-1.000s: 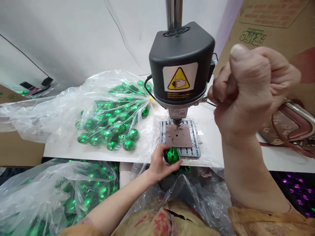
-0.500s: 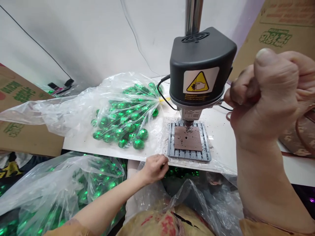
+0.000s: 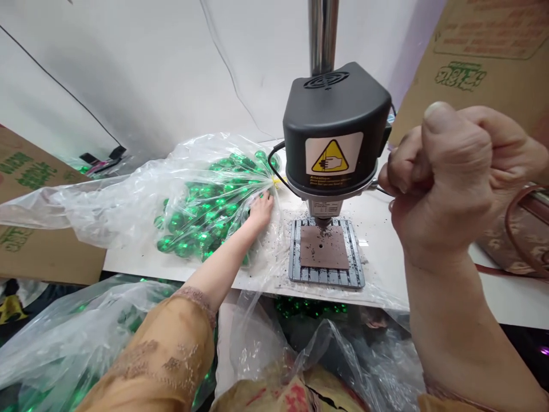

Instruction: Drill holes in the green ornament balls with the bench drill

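Note:
My left hand point(image 3: 261, 210) reaches onto the pile of shiny green faceted balls point(image 3: 214, 197), at the right side of their clear plastic bag point(image 3: 141, 171). Its fingers are stretched forward and slightly apart, touching the bag or a ball; I cannot tell which. At the right my right hand point(image 3: 450, 166) is closed in a fist around the drill press handle, which is mostly hidden. Between the hands stands the black drill press point(image 3: 337, 126) with a warning sticker. Below its chuck point(image 3: 323, 221), a brown board point(image 3: 325, 248) with a small hole lies on the slotted base point(image 3: 295, 274).
Dark shavings lie around the base on the white table point(image 3: 381, 269). Cardboard boxes stand at left point(image 3: 43, 229) and right point(image 3: 484, 51). Below the table edge, another plastic bag point(image 3: 98, 320) holds more green balls. A cable point(image 3: 271, 154) runs beside the drill press.
My left hand has moved from the table's front edge forward to the bagged balls, its fingers opening from a closed fist. My right hand stays closed on the handle. The view has shifted slightly.

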`<state>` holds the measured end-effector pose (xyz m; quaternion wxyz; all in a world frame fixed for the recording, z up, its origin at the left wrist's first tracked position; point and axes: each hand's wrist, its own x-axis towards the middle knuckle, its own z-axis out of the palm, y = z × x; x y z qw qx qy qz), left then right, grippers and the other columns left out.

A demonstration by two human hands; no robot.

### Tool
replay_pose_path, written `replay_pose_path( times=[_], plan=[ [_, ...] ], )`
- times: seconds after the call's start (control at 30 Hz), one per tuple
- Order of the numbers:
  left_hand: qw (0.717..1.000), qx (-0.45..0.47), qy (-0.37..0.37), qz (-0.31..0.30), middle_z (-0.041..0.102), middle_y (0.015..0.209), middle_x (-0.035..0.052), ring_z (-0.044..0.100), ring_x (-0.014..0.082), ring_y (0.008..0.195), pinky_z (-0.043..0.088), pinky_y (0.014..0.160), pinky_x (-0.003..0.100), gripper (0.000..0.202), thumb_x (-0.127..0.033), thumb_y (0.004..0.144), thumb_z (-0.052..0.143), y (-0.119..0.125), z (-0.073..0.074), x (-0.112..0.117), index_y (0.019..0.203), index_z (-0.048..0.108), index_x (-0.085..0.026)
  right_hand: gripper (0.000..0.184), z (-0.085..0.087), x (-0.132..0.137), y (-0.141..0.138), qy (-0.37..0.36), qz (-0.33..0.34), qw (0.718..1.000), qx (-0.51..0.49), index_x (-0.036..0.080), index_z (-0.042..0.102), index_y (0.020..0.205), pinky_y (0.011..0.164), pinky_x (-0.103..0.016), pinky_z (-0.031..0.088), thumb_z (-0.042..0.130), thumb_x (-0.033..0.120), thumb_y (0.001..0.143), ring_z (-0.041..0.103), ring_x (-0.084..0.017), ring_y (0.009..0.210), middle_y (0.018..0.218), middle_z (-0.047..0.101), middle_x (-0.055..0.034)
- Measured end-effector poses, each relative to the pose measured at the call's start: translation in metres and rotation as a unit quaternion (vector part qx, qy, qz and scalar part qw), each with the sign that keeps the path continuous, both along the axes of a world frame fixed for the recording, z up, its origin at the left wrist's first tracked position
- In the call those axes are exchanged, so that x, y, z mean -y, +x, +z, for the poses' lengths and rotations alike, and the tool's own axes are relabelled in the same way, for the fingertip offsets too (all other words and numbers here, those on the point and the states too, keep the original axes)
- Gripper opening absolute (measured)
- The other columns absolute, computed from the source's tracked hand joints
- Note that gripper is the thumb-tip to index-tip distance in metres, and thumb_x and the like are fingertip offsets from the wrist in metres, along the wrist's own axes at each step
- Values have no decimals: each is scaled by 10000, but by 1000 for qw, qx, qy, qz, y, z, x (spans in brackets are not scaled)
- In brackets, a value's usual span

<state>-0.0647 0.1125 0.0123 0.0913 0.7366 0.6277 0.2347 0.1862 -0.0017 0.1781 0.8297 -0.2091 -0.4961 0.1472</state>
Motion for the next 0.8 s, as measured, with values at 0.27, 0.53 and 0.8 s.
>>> replay_pose_path(
  times=[0.27,0.53,0.8],
  plan=[
    [947,297,-107,-65,648,1026,77,622,222,909,552,833,412,399,-373,828,647,6,19,42,1182,577,-201,411,-1,-1,-1,7,8,1000,0,210,375,469,342,-299,201,611,185,805,326,-81,345,392,327,53],
    [794,544,-248,-105,663,1063,57,663,179,891,583,767,341,555,-442,780,747,43,7,99,1257,545,-243,416,0,2,-2,2,24,1000,-12,193,356,493,373,-252,207,604,186,827,304,-42,365,412,344,64],
    [869,452,-158,-125,700,1085,64,652,190,985,502,841,304,563,-455,776,755,62,-11,101,1242,556,-210,416,0,2,-1,-1,40,999,-5,204,343,505,377,-259,206,607,205,827,281,-49,370,410,322,70]
  ],
)
